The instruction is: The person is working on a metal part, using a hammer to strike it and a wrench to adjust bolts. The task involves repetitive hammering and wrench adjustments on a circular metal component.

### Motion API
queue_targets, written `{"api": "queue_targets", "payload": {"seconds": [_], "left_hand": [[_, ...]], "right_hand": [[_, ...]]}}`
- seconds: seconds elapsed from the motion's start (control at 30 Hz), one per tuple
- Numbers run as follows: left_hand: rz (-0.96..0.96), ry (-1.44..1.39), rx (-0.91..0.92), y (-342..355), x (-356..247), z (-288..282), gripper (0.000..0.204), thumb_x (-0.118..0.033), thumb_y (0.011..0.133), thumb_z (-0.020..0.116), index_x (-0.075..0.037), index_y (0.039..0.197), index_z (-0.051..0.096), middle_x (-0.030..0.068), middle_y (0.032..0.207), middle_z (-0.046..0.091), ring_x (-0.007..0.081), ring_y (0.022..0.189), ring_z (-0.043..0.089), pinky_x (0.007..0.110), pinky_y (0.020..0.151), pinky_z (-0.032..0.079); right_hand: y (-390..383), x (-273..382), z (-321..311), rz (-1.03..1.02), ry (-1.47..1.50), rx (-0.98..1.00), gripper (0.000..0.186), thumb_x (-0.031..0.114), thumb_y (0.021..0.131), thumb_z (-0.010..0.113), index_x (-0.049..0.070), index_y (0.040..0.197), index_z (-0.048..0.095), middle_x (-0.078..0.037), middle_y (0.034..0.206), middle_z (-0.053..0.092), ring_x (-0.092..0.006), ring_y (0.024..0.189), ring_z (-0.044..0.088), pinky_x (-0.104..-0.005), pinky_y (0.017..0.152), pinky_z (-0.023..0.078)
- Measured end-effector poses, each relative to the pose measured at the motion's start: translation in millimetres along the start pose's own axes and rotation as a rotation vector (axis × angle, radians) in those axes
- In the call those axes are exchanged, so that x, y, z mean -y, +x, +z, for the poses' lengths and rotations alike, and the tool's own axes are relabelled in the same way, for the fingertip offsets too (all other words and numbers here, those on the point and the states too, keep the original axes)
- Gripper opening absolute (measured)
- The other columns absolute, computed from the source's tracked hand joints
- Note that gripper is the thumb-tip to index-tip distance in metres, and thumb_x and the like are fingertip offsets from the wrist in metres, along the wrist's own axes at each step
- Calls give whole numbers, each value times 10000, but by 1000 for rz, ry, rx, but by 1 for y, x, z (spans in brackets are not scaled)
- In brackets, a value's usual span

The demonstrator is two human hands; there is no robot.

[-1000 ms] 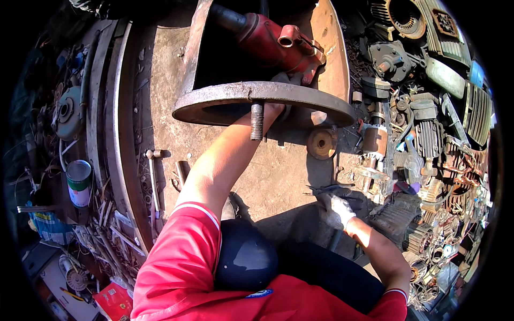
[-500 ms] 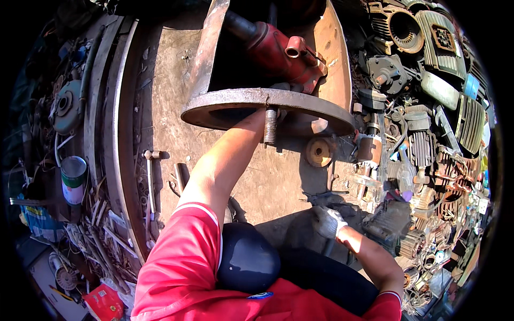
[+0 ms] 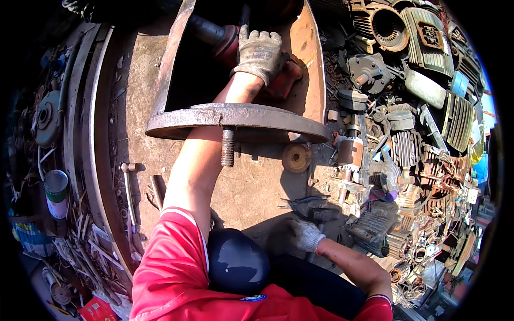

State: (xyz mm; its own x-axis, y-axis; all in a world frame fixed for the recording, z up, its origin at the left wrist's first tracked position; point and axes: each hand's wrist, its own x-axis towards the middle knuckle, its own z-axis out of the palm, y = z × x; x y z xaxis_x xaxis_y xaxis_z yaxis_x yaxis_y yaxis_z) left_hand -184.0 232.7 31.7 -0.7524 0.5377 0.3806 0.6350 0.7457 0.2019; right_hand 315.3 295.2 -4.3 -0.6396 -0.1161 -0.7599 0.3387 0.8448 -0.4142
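My left hand (image 3: 260,55), in a grey-brown glove, reaches through a thick rusty metal ring (image 3: 267,115) into an open steel housing (image 3: 309,59). Its fingers are curled beside a red cylinder (image 3: 285,83) that looks like a hydraulic jack; whatever they grip is hidden. A dark shaft (image 3: 206,29) runs left from the red body, and a thin dark rod (image 3: 245,15) stands just beyond my thumb. From the ring's near side hangs a threaded stud (image 3: 228,147), close by my forearm. Low over the shaded ground is my right hand (image 3: 306,235) in a white glove, its fingers lost in shadow.
A hammer (image 3: 128,187) lies left of my arm, along a long metal rail (image 3: 99,134). A round rusty disc (image 3: 296,158) is on the ground below the ring. Old motor housings (image 3: 390,27) and finned metal parts (image 3: 459,123) crowd the right side. A can (image 3: 56,193) stands far left.
My left hand, hidden behind the ring before, now shows inside the housing over the red cylinder. The whole view has shifted, with things sliding left. My right hand stays low in the shade.
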Motion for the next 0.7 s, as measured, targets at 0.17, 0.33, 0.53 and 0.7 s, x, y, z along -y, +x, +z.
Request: {"api": "queue_targets", "payload": {"seconds": [0.17, 0.33, 0.53, 0.7], "left_hand": [[118, -5, -156, -8, 4, 19, 473, -392, 878, 709, -138, 1276, 693, 129, 1143, 714, 333, 1153, 669, 545, 1185, 347], [185, -19, -180, -8, 20, 26, 450, -321, 882, 681, -197, 1314, 687, 124, 1142, 707, 329, 1144, 671, 543, 1183, 349], [162, -85, -89, -6, 8, 20, 424, -261, 834, 739, -245, 1258, 729, 147, 1194, 676, 342, 1180, 661, 534, 1197, 325], [203, -77, -145, -9, 8, 24, 364, -265, 804, 747, -260, 1167, 773, 133, 1186, 670, 334, 1166, 649, 525, 1189, 336]], "right_hand": [[-4, -4, 7, 52, 29, 118, 543, 311, 902, 636, 43, 1374, 601, -262, 1301, 670, -449, 1196, 648, -519, 1014, 531], [7, -13, 6, -69, 24, -40, 516, 321, 932, 618, 32, 1359, 596, -280, 1254, 674, -473, 1140, 659, -542, 997, 528], [10, 4, -7, -6, 69, 13, 472, 316, 925, 626, 28, 1299, 638, -287, 1245, 675, -471, 1137, 661, -543, 991, 532], [2, 8, -5, -42, 85, -78, 489, 319, 917, 636, 22, 1305, 639, -289, 1231, 682, -469, 1134, 665, -545, 976, 537]]}}
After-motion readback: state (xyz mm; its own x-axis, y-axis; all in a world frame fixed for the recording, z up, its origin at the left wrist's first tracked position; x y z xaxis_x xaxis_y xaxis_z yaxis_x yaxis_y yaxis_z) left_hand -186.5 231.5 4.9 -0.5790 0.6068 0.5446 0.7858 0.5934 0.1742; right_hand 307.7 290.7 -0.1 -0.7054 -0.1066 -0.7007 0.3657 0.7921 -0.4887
